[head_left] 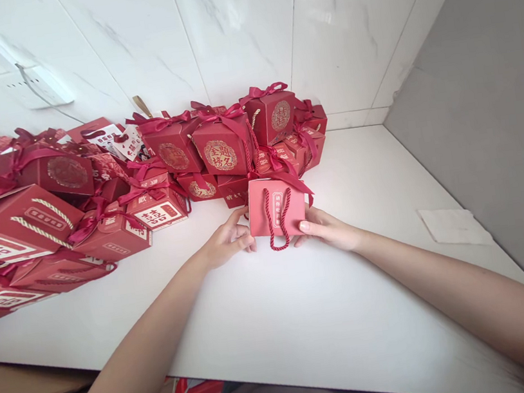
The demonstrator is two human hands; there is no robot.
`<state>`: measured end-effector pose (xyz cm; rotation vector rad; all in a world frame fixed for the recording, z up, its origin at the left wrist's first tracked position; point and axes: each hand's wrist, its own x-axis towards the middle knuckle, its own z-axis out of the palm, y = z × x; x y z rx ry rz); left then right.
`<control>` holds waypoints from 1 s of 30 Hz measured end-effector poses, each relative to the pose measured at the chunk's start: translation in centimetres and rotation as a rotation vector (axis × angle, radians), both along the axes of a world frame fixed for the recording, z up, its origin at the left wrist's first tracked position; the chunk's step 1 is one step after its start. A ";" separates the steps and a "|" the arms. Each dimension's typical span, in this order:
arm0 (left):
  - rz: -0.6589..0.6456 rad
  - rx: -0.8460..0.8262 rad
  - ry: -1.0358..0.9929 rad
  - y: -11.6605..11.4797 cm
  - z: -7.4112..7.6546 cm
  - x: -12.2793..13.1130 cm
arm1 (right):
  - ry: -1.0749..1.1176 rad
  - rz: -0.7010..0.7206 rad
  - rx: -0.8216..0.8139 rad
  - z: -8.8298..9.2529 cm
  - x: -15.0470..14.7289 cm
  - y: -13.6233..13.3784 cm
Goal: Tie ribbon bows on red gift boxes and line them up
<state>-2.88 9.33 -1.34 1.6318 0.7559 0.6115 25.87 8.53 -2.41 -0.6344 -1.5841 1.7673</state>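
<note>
A small red gift box [258,213] with a twisted red rope handle [269,218] and a printed label on its near face is between my two hands, at the front of the stacked boxes. My left hand [229,240] is at its left edge, fingers curled around that side and partly hidden. On the other side, my right hand [329,228] grips the lower right corner, thumb on the near face and fingertips showing below. A dark red ribbon [296,183] lies over the top of this box.
Several red gift boxes with ribbons [220,147] are stacked against the tiled wall, with more piled to the left [17,224]. A white paper [454,226] lies on the white table [280,324] at right. Cardboard [23,386] is below the table's left edge.
</note>
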 end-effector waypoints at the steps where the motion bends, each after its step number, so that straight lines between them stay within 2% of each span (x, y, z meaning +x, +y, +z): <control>1: -0.001 0.001 -0.002 0.0 0.0 0.0 | 0.000 0.000 0.000 0.0 0.0 0.0; 30: 0.001 0.004 0.006 0.0 0.1 0.1 | 0.002 0.007 0.002 -0.2 0.1 0.0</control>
